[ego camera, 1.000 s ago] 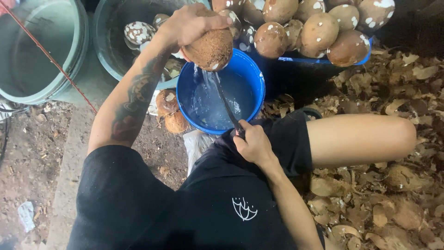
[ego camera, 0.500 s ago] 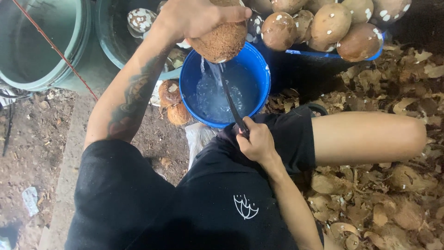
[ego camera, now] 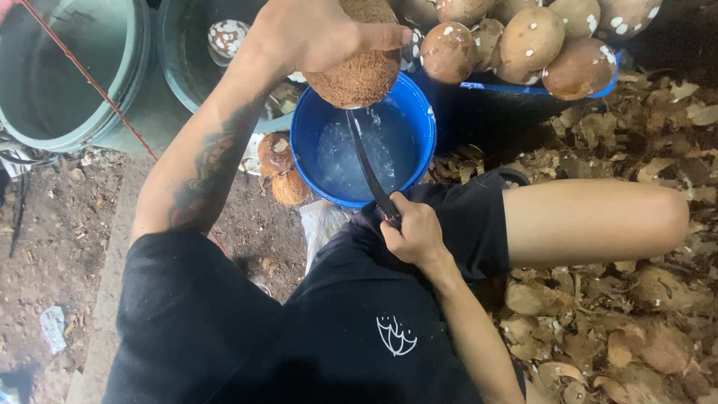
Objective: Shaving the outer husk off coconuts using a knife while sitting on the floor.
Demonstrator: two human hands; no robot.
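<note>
Left hand (ego camera: 314, 34) around coconut (ego camera: 359, 75), seemingly draining.

The coconut (ego camera: 359, 63) has been lifted slightly higher in the left hand (ego camera: 314, 34) and shifted toward the far rim of the blue bucket (ego camera: 426, 142). The stream of water poured from it has thinned to a trickle. The knife (ego camera: 368, 168) has been raised, its tip now touching the shell's underside.

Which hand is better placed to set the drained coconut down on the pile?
Left, probably. The left hand already grips the coconut over the blue bucket, beside the piled coconuts. The right hand is busy holding the knife.
</note>
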